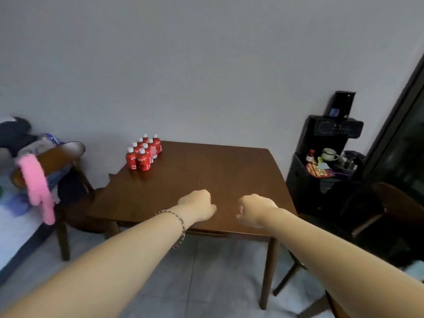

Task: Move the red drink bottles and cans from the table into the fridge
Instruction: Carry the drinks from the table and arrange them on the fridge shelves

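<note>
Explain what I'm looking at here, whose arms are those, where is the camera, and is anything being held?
No machine here: one wide-angle camera sits on a person's head, looking forward and down, so both bare arms are the wearer's own. The left hand and right hand are curled into fists over the brown wooden table and hold nothing. A cluster of red drink bottles with white caps stands at the table's far left corner. A pink cloth hangs on a chair at left; a black stand with a mug is at right.

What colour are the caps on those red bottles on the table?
White caps on the red bottles; the head view shows them.
</note>
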The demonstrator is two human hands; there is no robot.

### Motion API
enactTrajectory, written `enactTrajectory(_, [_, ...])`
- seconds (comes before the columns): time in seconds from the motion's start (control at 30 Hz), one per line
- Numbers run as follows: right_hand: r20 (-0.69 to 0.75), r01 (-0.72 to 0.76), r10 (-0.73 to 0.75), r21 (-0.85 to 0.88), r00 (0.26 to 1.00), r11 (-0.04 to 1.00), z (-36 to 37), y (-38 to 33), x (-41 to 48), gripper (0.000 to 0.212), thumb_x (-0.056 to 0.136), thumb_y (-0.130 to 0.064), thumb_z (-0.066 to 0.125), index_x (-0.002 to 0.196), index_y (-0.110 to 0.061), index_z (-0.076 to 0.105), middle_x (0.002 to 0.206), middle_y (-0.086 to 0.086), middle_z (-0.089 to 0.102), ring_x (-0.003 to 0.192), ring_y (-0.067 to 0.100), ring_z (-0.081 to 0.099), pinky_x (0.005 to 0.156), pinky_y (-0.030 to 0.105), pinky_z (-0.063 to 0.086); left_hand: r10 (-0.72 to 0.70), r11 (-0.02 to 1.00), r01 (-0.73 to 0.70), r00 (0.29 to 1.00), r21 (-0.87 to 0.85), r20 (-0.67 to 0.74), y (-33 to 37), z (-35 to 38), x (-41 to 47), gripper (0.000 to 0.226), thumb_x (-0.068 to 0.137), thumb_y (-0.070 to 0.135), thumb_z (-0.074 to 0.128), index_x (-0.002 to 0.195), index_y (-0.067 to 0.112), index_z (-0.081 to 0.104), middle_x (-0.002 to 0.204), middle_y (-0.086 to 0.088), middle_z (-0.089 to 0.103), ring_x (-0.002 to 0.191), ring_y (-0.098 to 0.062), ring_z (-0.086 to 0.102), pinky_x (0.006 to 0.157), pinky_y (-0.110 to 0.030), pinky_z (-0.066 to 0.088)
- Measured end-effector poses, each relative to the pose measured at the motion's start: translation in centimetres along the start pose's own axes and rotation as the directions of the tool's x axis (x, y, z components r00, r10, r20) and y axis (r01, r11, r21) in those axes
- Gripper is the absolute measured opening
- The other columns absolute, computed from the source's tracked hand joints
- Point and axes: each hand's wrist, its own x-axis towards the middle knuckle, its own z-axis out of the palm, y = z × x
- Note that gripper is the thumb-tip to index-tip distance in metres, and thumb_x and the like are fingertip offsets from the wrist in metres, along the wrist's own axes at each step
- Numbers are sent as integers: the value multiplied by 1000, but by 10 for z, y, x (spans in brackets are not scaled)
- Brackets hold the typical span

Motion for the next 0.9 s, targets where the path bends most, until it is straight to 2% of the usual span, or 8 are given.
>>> enactTrajectory(0.1, [0,73,-73,-15,997,997,-23,-13,75,28,92,-32,48,108,-12,60,111,7,63,100,28,60,82,36,50,-64,996,61,997,-66,-50,-29,-29,56,24,95,32,44,100,15,61,97,-1,64,86,-20,60,66,-28,43])
enactTrajectory(0.23, [5,147,-147,-12,989,989,-41,-34,159,27,91,-31,46,107,-16,61,110,3,62,101,25,60,76,31,46,-152,980,134,982,-147,-116,-77,-53,115,21,95,30,45,101,17,61,101,2,64,88,-16,60,71,-28,48])
enactTrajectory(0.4, [53,200,-200,3,978,980,-36,-84,277,26,91,-32,46,109,-19,60,114,2,61,104,24,59,82,33,47,-273,950,239,947,-200,-168,-166,-72,201,13,95,29,49,100,21,58,100,5,62,88,-12,60,67,-23,47])
enactTrajectory(0.57, [81,177,-181,53,980,983,-23,-127,361,24,90,-33,46,106,-21,59,113,1,61,105,24,59,83,32,46,-267,956,239,948,-170,-174,-240,-87,270,12,95,28,50,103,22,57,100,3,61,89,-14,60,76,-26,51])
enactTrajectory(0.77, [78,97,-110,161,991,982,-13,-176,463,17,91,-31,45,101,-23,57,110,-1,62,100,22,60,72,27,41,-249,963,225,952,-147,-177,-322,-115,365,19,95,29,50,110,20,56,110,0,60,102,-20,58,84,-30,51])
enactTrajectory(0.9, [88,59,-82,240,993,969,3,-189,517,22,91,-33,47,108,-22,56,114,-1,56,101,21,58,78,28,45,-237,964,206,954,-168,-186,-361,-119,420,17,95,30,51,108,20,54,112,-2,61,102,-20,59,86,-35,53])
